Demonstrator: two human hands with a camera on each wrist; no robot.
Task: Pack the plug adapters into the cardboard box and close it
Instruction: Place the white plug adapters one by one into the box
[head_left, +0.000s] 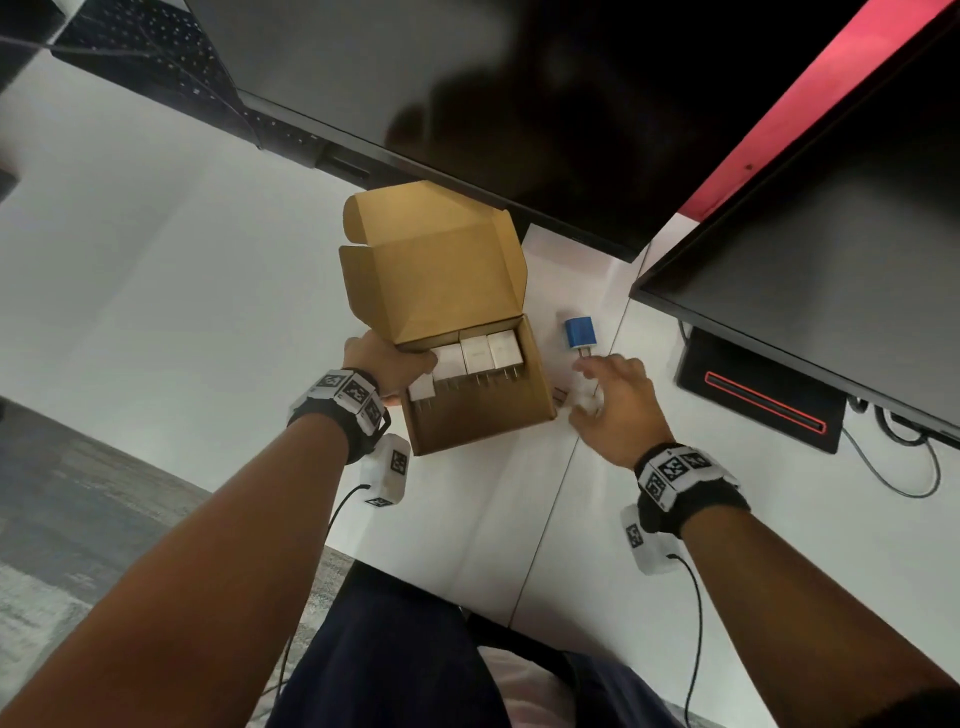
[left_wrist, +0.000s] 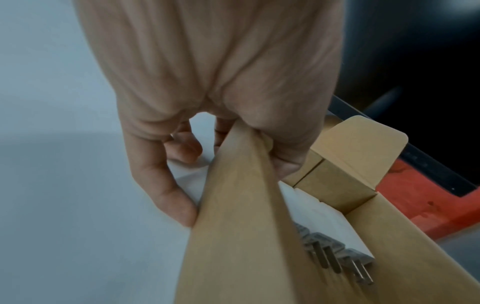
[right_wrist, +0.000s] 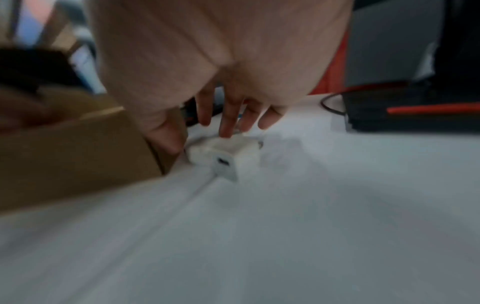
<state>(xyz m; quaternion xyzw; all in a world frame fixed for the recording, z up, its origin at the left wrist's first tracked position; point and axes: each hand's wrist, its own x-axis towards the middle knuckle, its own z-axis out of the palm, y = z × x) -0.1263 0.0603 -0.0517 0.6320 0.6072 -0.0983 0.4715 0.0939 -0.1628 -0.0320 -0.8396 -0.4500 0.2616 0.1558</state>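
Observation:
The open cardboard box (head_left: 480, 418) stands mid-table with its lid (head_left: 441, 275) raised. A row of white plug adapters (head_left: 478, 353) lies along its back wall, prongs toward me. My left hand (head_left: 389, 364) grips the box's left wall (left_wrist: 233, 236), thumb inside and fingers outside, next to the adapters (left_wrist: 322, 218). My right hand (head_left: 618, 405) hovers just right of the box (right_wrist: 78, 154). Its straight fingers (right_wrist: 226, 119) touch the top of a white adapter (right_wrist: 228, 158) lying on the table (head_left: 586, 399). A blue adapter (head_left: 579, 333) lies just beyond it.
A black monitor (head_left: 519, 104) overhangs the box's lid, and a second one (head_left: 831, 260) stands at the right. Its black base with a red stripe (head_left: 763, 400) and cables (head_left: 909, 467) lie right of my right hand. A table seam (head_left: 556, 483) runs toward me.

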